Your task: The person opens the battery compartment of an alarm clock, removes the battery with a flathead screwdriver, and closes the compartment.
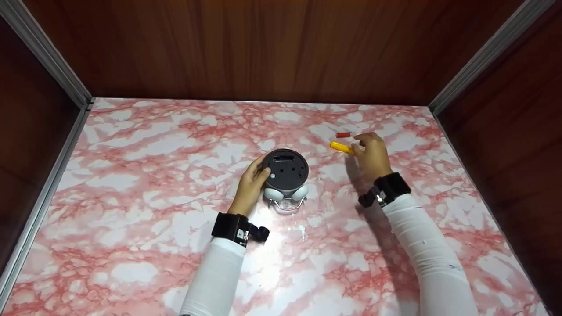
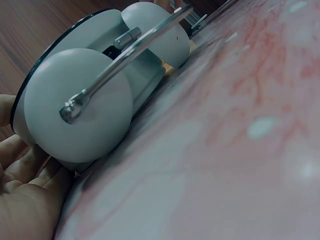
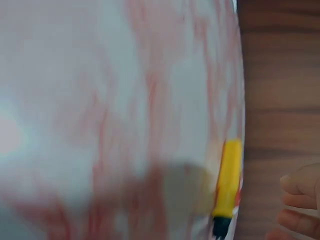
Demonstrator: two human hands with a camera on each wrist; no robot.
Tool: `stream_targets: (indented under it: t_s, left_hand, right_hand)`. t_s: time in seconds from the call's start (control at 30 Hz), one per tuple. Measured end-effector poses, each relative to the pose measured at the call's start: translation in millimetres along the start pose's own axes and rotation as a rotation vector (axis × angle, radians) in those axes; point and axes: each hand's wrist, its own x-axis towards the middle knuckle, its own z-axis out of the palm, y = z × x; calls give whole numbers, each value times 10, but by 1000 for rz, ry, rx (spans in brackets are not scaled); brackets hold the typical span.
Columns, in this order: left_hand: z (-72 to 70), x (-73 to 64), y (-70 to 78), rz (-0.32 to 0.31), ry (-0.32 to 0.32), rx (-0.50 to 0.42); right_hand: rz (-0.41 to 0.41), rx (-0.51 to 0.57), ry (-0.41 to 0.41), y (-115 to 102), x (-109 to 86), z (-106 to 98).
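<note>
A twin-bell alarm clock point(image 1: 287, 175) lies face down, its black back up with an open slot near the top. My left hand point(image 1: 251, 183) grips its left side, thumb on the back's rim and fingers around the casing. The white bells point(image 2: 77, 105) and metal handle point(image 2: 132, 52) fill much of the left wrist view. Above the table on the right, my right hand point(image 1: 373, 156) hovers with loosely bent fingers, holding nothing. Just left of it lie a screwdriver with a yellow handle point(image 1: 340, 147) and dark collar point(image 3: 221, 225), and a small red battery point(image 1: 344, 135).
The table point(image 1: 145, 210) has a red and white marbled top. Brown wood-grain panels point(image 1: 263, 52) enclose its back and sides, with metal strips point(image 1: 50, 57) at the corners. Each forearm wears a white sleeve point(image 1: 215, 276) and a black wrist camera.
</note>
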Motion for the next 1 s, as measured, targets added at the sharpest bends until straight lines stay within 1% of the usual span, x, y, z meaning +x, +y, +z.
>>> stream_targets:
  t_s: [0.1,0.2,0.37,0.5,0.6,0.67,0.87,1.0]
  left_hand:
    - [-10,2,-1,-3,-4,-5]
    - [-17,4,1,-7,-4,-2]
    - [-17,3,0,-7,3,14]
    - [-10,3,-6,-10,-2,-6]
    - [-6,5,-5,-17,-3,-19]
    - [-6,5,-1,-15,1,-6]
    - [-19,15,-4,23,8,62]
    - [-22,16,-17,13,6,44]
  right_hand:
    - [18,-20,9,117,59,-10]
    - [60,-32,-7,213,105,-24]
    - [135,-57,-100,307,150,-72]
    - [195,-80,-176,342,170,-108]
    - [219,-96,-207,354,186,-111]
    - [208,-115,-210,371,196,-104]
    - [83,-203,-170,447,225,-61]
    - [58,-229,-151,461,230,-41]
